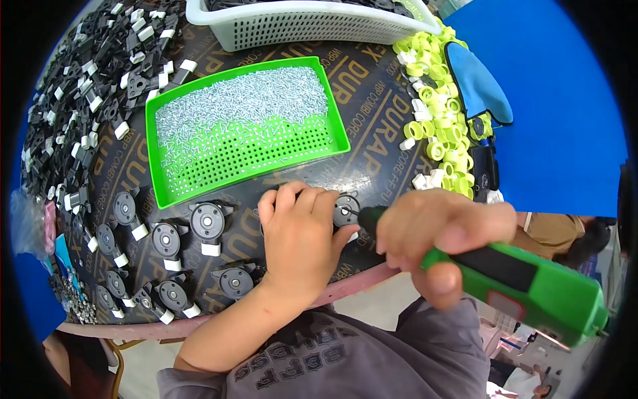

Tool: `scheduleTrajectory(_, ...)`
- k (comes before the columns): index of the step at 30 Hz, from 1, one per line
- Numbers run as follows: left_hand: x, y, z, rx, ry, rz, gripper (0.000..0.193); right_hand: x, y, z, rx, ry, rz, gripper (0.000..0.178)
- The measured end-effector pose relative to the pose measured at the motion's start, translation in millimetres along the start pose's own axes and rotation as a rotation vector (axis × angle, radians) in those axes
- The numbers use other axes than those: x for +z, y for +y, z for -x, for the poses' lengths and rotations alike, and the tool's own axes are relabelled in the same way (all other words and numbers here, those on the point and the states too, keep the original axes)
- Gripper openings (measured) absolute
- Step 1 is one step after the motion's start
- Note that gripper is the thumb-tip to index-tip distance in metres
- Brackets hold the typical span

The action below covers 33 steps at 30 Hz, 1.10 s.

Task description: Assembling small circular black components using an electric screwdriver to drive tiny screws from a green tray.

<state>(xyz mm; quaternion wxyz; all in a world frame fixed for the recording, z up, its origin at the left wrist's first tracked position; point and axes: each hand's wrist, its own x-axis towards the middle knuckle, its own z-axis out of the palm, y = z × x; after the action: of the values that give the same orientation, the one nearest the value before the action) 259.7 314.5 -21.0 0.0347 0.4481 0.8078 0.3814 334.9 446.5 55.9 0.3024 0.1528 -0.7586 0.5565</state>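
Observation:
My left hand (300,241) lies palm down on the dark table, its fingers closed over a black round plastic part (345,209) with a silver centre, of which only the right side shows. My right hand (435,233) grips a green and black electric screwdriver (525,282). The tool's dark tip (367,216) points left and meets that part at my left fingertips. A green perforated tray (174,186) of small silver screws (246,103) sits just beyond my hands.
Several assembled black round parts with white clips (207,226) lie in rows to my left. A heap of loose black and white pieces (86,73) fills the far left. A white basket (312,26) stands at the back, yellow-green rings (435,93) and a blue cloth (478,83) to the right.

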Motion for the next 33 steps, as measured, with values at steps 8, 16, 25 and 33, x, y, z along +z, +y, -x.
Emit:
scheduleTrajectory(8,2,1,-1,-0.009,-0.006,0.026,0.045,8,12,15,0.051,0.19,-0.039,0.037)
scheduleTrajectory(16,-2,3,-3,-0.018,-0.034,0.031,0.045,8,19,15,0.047,0.159,-0.114,0.038)
scheduleTrajectory(25,-5,4,0,-0.037,0.018,-0.006,0.044,6,17,9,-0.012,0.231,-0.272,0.036)
scheduleTrajectory(33,-2,7,-3,0.074,0.137,0.004,0.022,-19,-8,2,0.045,0.026,-0.181,0.029)
